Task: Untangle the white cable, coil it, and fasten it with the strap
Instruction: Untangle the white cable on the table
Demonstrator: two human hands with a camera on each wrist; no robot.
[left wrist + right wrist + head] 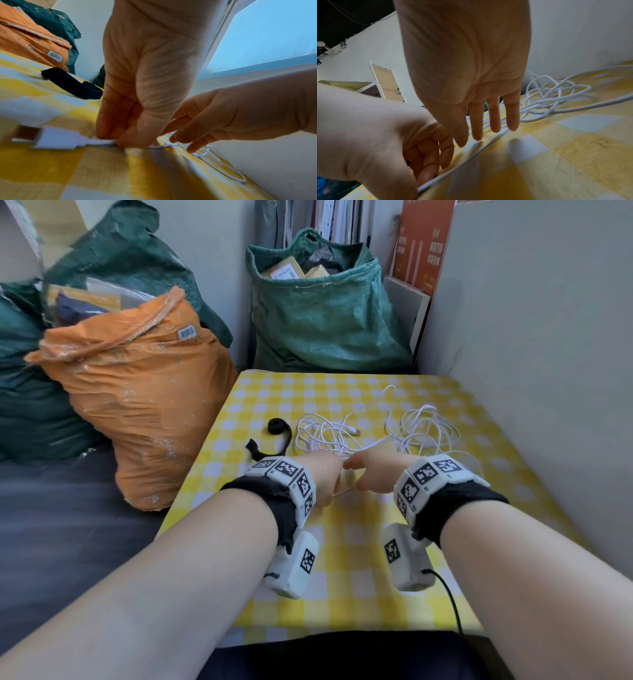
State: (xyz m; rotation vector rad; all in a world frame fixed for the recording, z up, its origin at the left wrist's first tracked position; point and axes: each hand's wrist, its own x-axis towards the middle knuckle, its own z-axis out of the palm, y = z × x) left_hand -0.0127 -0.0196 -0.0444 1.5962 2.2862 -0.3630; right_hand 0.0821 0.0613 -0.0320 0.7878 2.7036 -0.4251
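A white cable (424, 426) lies in a loose tangle across the middle and right of the yellow checked table (342, 594). Its far plug (356, 431) rests among the loops. My left hand (329, 477) pinches the cable just behind its other USB plug (56, 139), low over the cloth. My right hand (368, 474) is right beside it, fingers (494, 121) straight and pointing down at the strand that runs from the left hand (429, 169) to the tangle (553, 97). A black strap (279, 426) lies partly rolled at the table's left, apart from both hands.
An orange sack (137, 392) leans against the table's left edge, with dark green sacks behind it. Another green sack (325, 313) full of parcels stands beyond the far edge. A pale wall (531, 337) runs along the right side. A black wire (452, 604) hangs from my right wrist camera.
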